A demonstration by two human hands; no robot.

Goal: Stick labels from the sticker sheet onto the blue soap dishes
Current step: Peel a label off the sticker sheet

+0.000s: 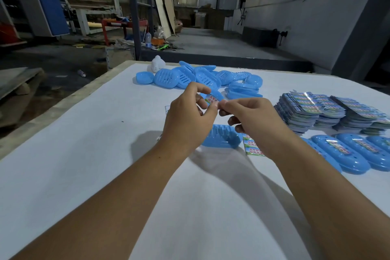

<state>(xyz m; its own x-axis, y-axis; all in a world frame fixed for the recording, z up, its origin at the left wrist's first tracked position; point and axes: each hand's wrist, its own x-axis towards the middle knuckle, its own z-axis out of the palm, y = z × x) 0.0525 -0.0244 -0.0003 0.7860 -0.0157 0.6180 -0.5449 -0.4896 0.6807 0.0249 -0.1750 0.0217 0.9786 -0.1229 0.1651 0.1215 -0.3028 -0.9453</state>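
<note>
Both hands are raised above the white table (84, 164), the left hand (187, 116) and right hand (251, 116) each pinching an end of one peeled label (211, 99), so the step in hand looks like carrying it to a dish. Next it must be laid flat on the blue soap dish (223, 138) just below, beside the sticker sheet (252, 145). Unlabelled dishes (190, 77) are heaped at the far side, labelled dishes (346, 152) lie right near stacked sheets (329, 112); none seems to hold anything.

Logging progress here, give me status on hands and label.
Left hand and right hand both pinch one label, held above the table. Unlabelled soap dish waits below. Nothing in the way.
</note>
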